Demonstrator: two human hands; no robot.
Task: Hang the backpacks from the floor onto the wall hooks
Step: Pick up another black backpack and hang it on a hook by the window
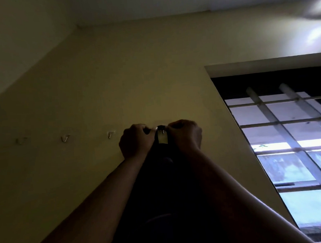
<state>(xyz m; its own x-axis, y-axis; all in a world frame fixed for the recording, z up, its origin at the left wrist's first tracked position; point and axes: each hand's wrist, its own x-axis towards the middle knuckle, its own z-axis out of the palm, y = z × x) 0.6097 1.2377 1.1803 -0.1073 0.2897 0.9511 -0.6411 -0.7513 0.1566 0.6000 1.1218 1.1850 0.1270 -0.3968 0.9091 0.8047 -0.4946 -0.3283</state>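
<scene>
A black backpack (164,191) hangs down between my raised forearms against a yellowish wall. Its top loop sits over a small metal wall hook (162,132). My left hand (135,140) pinches the loop from the left side of that hook. My right hand (185,134) pinches it from the right. Three bare hooks run in a row to the left: one close by (110,135), one further off (65,138), and a faint one (21,140) at the far left. The lower part of the backpack is lost in shadow.
A barred window (285,143) fills the right side, set in a deep recess. The ceiling (151,6) meets the wall high above. The room is dim.
</scene>
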